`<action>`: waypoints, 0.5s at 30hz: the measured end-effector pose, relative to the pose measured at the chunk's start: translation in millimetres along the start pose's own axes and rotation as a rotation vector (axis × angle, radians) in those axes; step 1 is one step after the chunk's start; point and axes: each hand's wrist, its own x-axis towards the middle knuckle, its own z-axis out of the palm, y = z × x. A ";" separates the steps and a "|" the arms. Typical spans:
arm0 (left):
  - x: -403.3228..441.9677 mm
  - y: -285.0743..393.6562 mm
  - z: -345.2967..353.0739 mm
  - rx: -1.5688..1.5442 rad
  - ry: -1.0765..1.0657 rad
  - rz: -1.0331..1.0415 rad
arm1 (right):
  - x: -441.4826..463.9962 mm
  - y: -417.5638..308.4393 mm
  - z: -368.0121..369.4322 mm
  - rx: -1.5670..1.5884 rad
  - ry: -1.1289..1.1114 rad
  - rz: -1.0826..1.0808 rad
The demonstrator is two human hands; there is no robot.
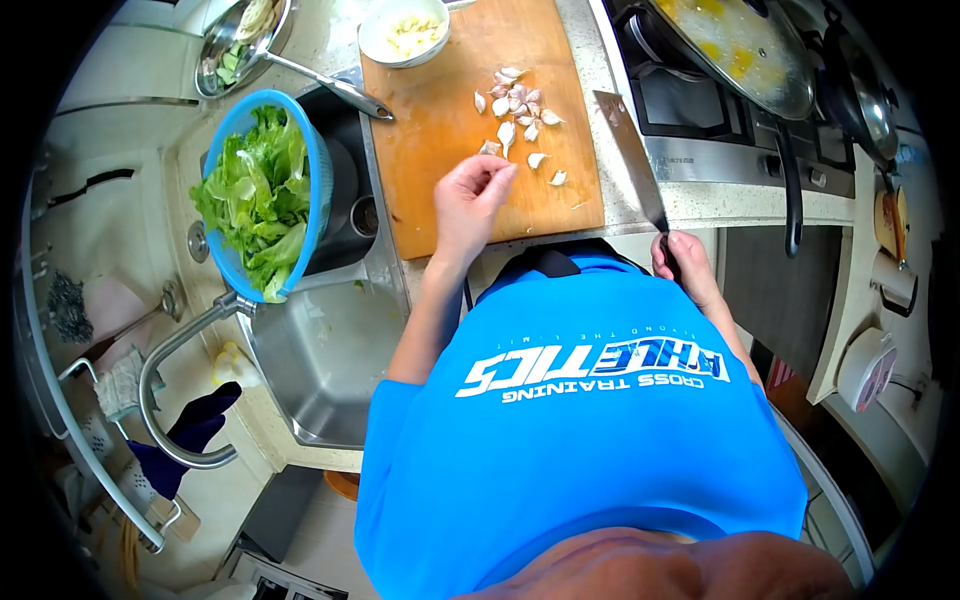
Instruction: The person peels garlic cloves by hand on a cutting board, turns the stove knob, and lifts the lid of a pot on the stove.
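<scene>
My right hand (690, 262) is wrapped round the dark handle of a kitchen knife (632, 155), whose broad blade points away from me beside the board. Over the near part of the wooden cutting board (420, 150), my left hand (474, 203) is closed in a pinch. What its fingertips hold, if anything, is too small to make out. Just beyond them lies a loose heap of garlic cloves (518, 102), with a few single cloves (558, 178) to the right. A white bowl (372, 48) with chopped garlic (412, 36) stands at the board's far left corner.
Left of the board, a blue basket (322, 190) of lettuce (262, 195) sits over the sink (335, 365), near a curved faucet (150, 385). A metal pan (290, 20) is behind. At right, a lidded pan (735, 50) is on the stove, its handle (790, 200) jutting toward me.
</scene>
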 end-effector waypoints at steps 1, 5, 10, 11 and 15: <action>3.2 0.8 -3.5 -0.016 0.064 0.020 | -0.9 -2.3 -0.5 0.128 -0.080 0.057; 13.8 -20.9 -16.7 0.297 0.123 0.224 | -0.1 -16.6 3.0 0.255 -0.196 0.130; 17.9 -11.3 -7.6 0.628 0.229 0.422 | 3.6 -19.9 4.5 0.274 -0.214 0.149; 20.5 -12.7 -7.5 0.678 0.247 0.440 | 4.8 -20.6 4.2 0.298 -0.232 0.163; 25.7 -18.1 -10.5 0.771 0.174 0.442 | 6.4 -23.7 7.0 0.299 -0.229 0.175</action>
